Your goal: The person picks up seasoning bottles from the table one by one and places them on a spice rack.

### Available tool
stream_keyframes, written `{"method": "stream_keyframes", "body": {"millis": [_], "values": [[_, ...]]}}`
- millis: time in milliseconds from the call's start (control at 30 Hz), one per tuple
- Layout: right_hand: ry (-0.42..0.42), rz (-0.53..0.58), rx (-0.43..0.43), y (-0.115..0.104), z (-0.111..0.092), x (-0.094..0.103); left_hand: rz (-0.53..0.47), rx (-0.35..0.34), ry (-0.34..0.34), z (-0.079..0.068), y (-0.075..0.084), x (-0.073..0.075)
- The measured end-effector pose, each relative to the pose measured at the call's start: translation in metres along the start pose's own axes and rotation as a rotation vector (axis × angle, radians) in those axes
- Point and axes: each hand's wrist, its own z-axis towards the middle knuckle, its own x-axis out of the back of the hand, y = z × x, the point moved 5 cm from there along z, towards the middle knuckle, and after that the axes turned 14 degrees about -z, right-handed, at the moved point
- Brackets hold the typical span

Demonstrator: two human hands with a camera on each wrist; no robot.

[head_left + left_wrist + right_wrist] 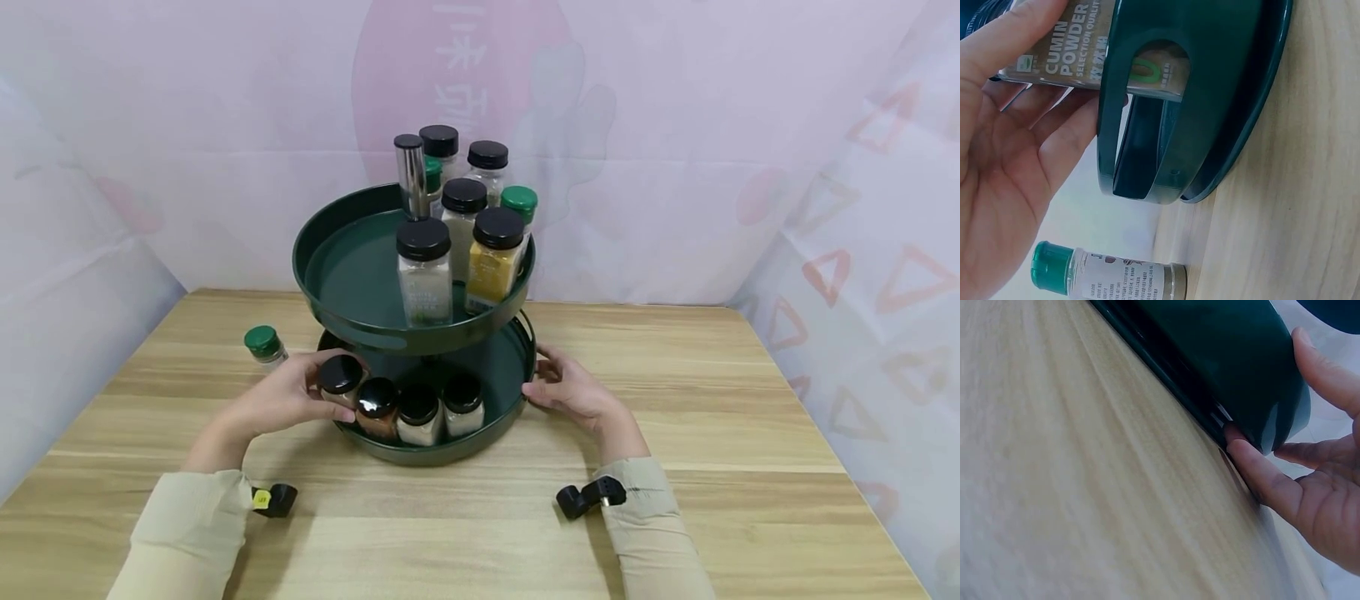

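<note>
My left hand (295, 396) grips a black-capped jar (341, 379) at the left side of a green two-tier spice rack's lower tray (498, 433). In the left wrist view this cumin powder jar (1072, 47) is partly behind the tray's wall, which has a cut-out handle (1154, 187). Beside it in the lower tray stand several black-capped jars, among them one with reddish powder (377, 408). My right hand (566, 387) touches the tray's right side. In the right wrist view its thumb (1322, 369) lies at the tray's wall and a finger (1260, 469) at its base.
The upper tray (352, 267) carries several jars on its right half, one with yellow powder (491, 262), and a silver cylinder (412, 177). A green-capped bottle (264, 346) stands on the wooden table (675, 367) left of the rack. Patterned cloth (660, 125) surrounds the table.
</note>
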Motion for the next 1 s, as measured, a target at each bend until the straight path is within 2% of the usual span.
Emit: {"method": "stream_keyframes", "body": {"millis": [133,367,500,1000], "values": [[0.007,0.004,-0.008,0.0001,0.0007,0.0008,-0.007,-0.010,-0.008,0.0002,-0.0015,-0.0008],[0.014,0.003,-0.001,-0.0001,0.0006,0.0009,0.046,-0.018,-0.014,0.0018,-0.0004,-0.0008],[0.009,0.011,0.002,0.0004,0.0006,0.0005,0.034,-0.022,-0.027,0.0018,-0.0008,-0.0015],[0.013,0.005,0.002,0.0016,0.0016,0.0009,0.049,-0.004,-0.030,0.0027,-0.0023,-0.0027]]}}
